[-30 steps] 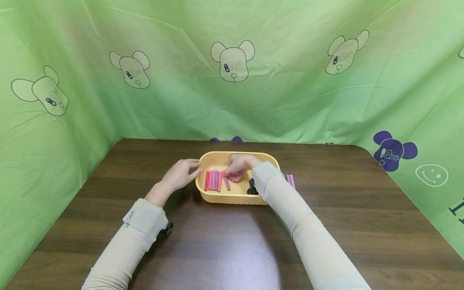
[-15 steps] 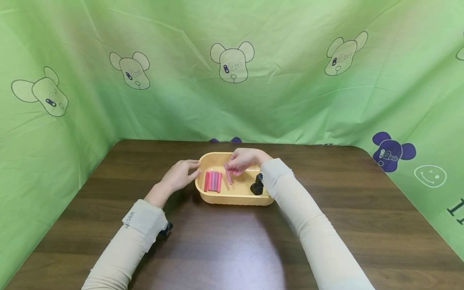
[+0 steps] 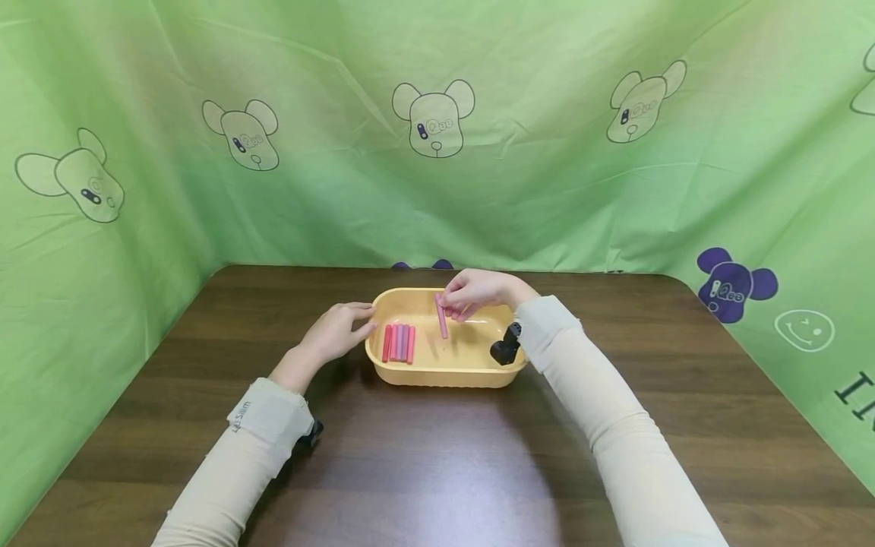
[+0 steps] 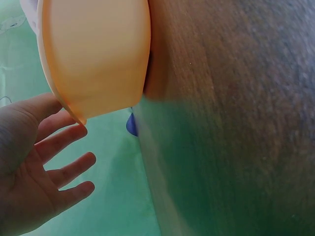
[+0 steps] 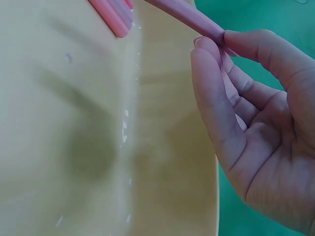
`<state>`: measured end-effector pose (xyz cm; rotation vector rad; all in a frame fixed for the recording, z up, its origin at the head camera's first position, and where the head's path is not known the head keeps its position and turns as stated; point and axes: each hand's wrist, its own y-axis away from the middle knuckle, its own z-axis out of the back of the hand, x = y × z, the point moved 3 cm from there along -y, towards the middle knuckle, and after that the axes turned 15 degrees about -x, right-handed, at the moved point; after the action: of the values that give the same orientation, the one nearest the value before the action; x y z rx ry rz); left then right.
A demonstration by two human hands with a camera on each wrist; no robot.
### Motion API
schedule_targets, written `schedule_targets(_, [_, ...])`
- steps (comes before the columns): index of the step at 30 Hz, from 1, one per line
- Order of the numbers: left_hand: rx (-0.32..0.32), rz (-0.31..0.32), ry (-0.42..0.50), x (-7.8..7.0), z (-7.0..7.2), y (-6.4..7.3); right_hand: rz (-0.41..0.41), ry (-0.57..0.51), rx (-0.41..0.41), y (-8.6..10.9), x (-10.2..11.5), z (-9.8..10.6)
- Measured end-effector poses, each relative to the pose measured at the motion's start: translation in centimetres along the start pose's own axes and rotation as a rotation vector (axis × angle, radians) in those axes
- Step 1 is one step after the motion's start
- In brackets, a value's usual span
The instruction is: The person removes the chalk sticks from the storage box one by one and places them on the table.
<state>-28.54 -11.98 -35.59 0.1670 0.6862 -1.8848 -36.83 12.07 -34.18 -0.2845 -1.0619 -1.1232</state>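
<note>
A slim mauve-pink stick (image 3: 441,316), of a kind I cannot tell, is pinched by its far end between the thumb and fingers of my right hand (image 3: 478,292). It hangs tilted over a yellow plastic tub (image 3: 446,377). In the right wrist view, the stick (image 5: 189,17) looks faceted, with the thumb pressing its end. Inside the tub's left part lies a row of several red, pink and purple sticks (image 3: 399,344), side by side. At the tub's left end, my left hand (image 3: 336,331) rests loosely extended fingers against the rim (image 4: 47,73).
A dark brown wooden table (image 3: 410,448) carries the tub. Behind it hangs a green cloth (image 3: 328,197) printed with bear heads. A black wrist camera (image 3: 506,346) on my right arm stands over the tub's right end.
My right hand has lifted the mauve-pink stick off the tub floor beside the row, moving it right and toward the back. The left hand has stayed at the rim.
</note>
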Motion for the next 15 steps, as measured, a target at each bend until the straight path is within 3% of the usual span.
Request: schedule_targets(15, [-0.002,0.002,0.001,0.0,0.0,0.0,0.039,-0.013,-0.035,2.9,-1.1,2.1])
